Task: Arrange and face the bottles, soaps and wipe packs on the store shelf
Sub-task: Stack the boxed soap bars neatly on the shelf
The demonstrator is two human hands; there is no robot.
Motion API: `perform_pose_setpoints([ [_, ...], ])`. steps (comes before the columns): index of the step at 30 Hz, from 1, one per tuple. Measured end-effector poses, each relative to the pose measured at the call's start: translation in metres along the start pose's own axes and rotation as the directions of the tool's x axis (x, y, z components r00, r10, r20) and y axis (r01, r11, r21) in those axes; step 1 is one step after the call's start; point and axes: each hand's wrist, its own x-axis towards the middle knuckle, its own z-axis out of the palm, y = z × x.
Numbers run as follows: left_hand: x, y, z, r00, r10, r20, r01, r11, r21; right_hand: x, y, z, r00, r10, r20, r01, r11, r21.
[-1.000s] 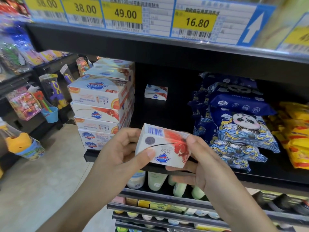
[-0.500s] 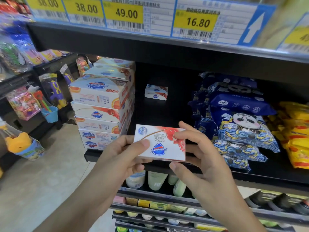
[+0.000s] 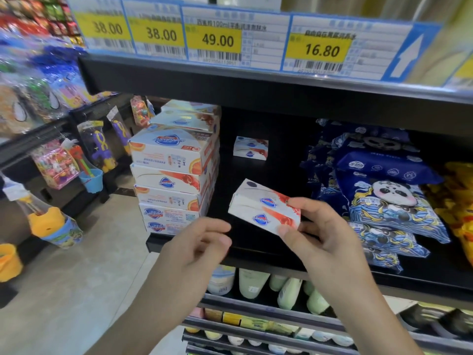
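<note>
Right hand (image 3: 325, 242) pinches a soap box (image 3: 263, 206) by its right end, tilted, above the black shelf (image 3: 256, 249) near its front edge. Left hand (image 3: 197, 247) loosely curled, holding nothing, just left of the box. Stacked soap boxes (image 3: 174, 175) at the shelf's left end, panda wipe packs (image 3: 389, 201) at right. Pale tiled floor (image 3: 76, 290) at left.

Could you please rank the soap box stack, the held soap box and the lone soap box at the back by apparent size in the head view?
1. soap box stack
2. held soap box, nearer the camera
3. lone soap box
</note>
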Motion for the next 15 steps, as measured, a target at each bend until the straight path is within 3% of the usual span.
perform_pose_setpoints([
  [3,-0.007,-0.014,-0.002,0.971,0.238,0.029,-0.225,0.865,0.447,0.019,0.003,0.013,1.0,0.0,-0.028,-0.005,0.987,-0.158],
  [5,-0.005,-0.023,-0.003,0.949,0.307,0.067,-0.287,0.758,0.586,0.033,0.005,0.022,1.0,0.003,-0.01,-0.006,0.966,-0.257],
  [9,0.0,-0.035,-0.006,0.942,0.331,0.062,-0.286,0.689,0.666,0.052,0.011,0.034,0.996,0.061,0.07,-0.028,0.914,-0.404],
  [15,0.003,-0.046,-0.009,0.938,0.342,0.054,-0.292,0.697,0.656,0.054,0.016,0.037,0.979,0.12,0.164,-0.028,0.881,-0.472],
])
